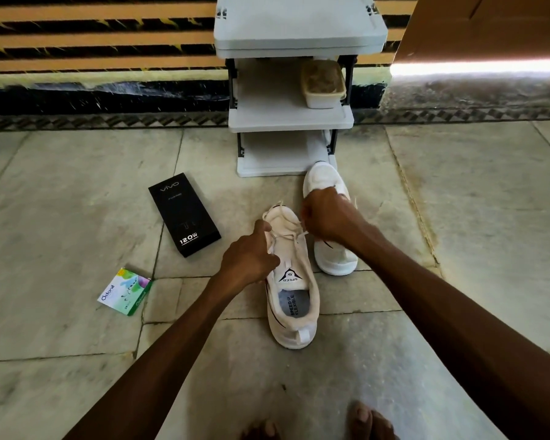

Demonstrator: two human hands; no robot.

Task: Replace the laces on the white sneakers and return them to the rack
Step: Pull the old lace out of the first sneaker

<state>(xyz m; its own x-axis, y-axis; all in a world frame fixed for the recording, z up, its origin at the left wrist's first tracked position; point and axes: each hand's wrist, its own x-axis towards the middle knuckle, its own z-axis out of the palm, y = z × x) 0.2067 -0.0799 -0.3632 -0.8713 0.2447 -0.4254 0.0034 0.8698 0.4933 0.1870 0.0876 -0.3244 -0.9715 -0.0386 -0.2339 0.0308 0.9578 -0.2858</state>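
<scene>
Two white sneakers stand on the stone floor before a white shoe rack (291, 120). The near sneaker (294, 300) points away from me, its tongue printed "SPEED". A white lace (294, 237) crosses its upper eyelets. My left hand (250, 258) grips the sneaker's left side by the eyelets, thumb up at the lace. My right hand (326, 217) is curled above the toe end and pinches a lace end. The far sneaker (331, 217) lies right of it, partly hidden behind my right hand and forearm.
A black vivo box (185, 214) lies on the floor to the left, and a small green Odonil packet (126, 291) nearer me. A beige lidded container (323, 82) sits on the rack's middle shelf. My bare feet (361, 422) show at the bottom edge.
</scene>
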